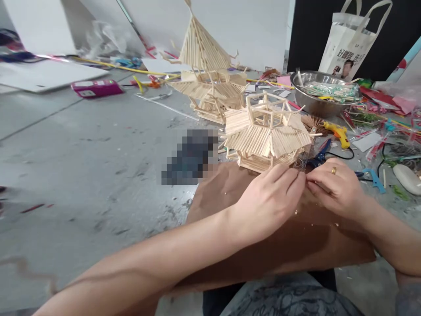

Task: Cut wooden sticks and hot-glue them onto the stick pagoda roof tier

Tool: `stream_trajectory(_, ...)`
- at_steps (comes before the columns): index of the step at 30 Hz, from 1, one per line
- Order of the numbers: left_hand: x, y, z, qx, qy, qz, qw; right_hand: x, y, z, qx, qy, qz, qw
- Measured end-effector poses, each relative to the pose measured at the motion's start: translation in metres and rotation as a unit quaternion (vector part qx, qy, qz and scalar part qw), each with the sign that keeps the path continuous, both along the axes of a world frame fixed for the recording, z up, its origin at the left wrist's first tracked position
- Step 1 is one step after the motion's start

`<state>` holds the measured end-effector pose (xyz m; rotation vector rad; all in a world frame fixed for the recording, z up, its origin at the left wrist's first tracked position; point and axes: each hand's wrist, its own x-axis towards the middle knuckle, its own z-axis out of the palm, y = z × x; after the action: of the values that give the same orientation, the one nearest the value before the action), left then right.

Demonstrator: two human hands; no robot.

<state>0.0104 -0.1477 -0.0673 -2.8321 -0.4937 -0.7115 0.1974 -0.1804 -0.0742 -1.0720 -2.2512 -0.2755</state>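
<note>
Grey floor [108, 145] is carrying two stick-built pagodas: one spired pagoda [204, 48] standing far, one open-topped pagoda [253, 142] standing nearer. Just before it, over one brown paper sheet [210, 193], two hands, left hand [274, 197] and right hand [335, 186], are pinching closed; what they are gripping cannot be told. Fine piecework is seemingly under way, probably calling next for steady, precise handling. One steel bowl [315, 105] and one yellow glue gun [344, 137] are resting right.

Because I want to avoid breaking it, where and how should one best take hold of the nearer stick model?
Probably grip the nearer stick model low, at its base, from left and right together: it stands upright, its sloping roof overhangs the base, and the open top frame looks thin and delicate.
</note>
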Motion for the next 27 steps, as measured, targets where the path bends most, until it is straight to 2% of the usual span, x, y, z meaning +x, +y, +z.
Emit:
stream_trajectory(3,0.003,0.006,-0.019,-0.083,-0.016,0.006,0.996,0.003,0.003,-0.011,-0.011,0.013,0.009,1.0)
stream_trajectory(8,0.006,0.022,-0.051,-0.144,-0.003,0.009,0.989,0.005,0.013,-0.034,-0.059,0.035,0.016,0.998)
stream_trajectory(14,0.01,0.033,-0.068,-0.217,-0.045,0.007,0.975,0.009,0.019,-0.048,-0.133,0.031,-0.003,0.991)
stream_trajectory(20,0.012,0.042,-0.08,-0.233,-0.024,0.019,0.972,0.02,0.029,-0.049,-0.11,0.012,-0.047,0.993)
stream_trajectory(22,0.011,0.048,-0.081,-0.226,-0.02,0.029,0.974,0.03,0.032,-0.044,-0.114,-0.009,-0.081,0.99)
stream_trajectory(24,0.01,0.056,-0.08,-0.221,-0.017,0.056,0.973,0.044,0.034,-0.036,-0.144,-0.056,-0.147,0.977)
stream_trajectory(27,0.009,0.067,-0.077,-0.233,-0.009,0.11,0.966,0.068,0.035,-0.025,-0.224,-0.177,-0.247,0.926)
